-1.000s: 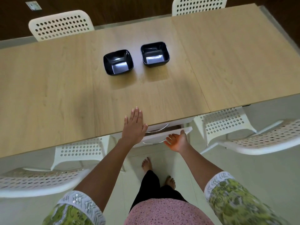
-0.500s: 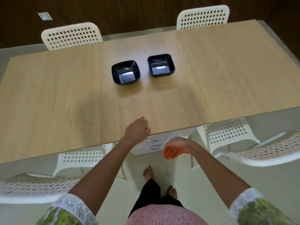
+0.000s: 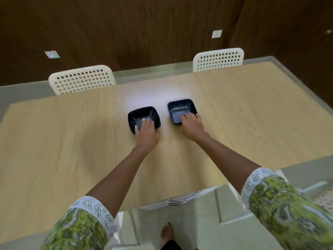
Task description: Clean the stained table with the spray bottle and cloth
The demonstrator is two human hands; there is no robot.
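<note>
Black bowls: 2 [image 3: 144,116] [image 3: 182,109] | hands: 2 [image 3: 146,134] [image 3: 191,126] | chairs: 2 [image 3: 82,79] [image 3: 219,59]

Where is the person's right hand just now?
In the head view, the right hand reaches over the near rim of the right-side black bowl, mid-table.

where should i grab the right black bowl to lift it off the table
Take the right black bowl by its near rim, coming from the table's near edge, fingers inside and thumb outside. It sits upright and open-topped, and the right hand already reaches over that rim.
</note>
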